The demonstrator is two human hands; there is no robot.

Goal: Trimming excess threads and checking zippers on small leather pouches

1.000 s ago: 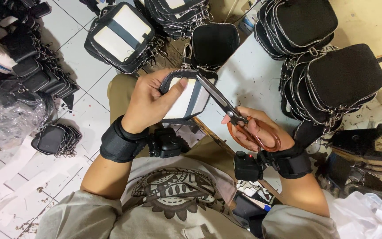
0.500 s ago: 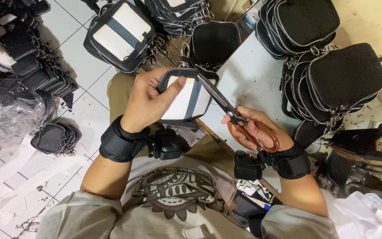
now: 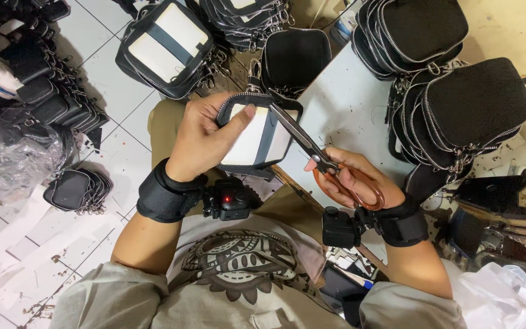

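My left hand (image 3: 205, 137) grips a small black pouch (image 3: 262, 137) with a white panel and a silver zipper, thumb pressed on its face, held above my lap. My right hand (image 3: 351, 180) holds scissors (image 3: 321, 161) with orange-brown handles; the closed-looking blades point up-left and their tip touches the pouch's upper right edge. Black straps with small cameras wrap both wrists.
A grey tabletop (image 3: 342, 116) lies right of the pouch, with stacks of black pouches (image 3: 458, 103) on its far side. More pouches (image 3: 165, 42) and piles (image 3: 62, 91) lie on the white tiled floor at left, beside a clear plastic bag (image 3: 7, 158).
The pouch and my left hand have shifted slightly; the scissors stay at the pouch's upper edge. Little else differs.
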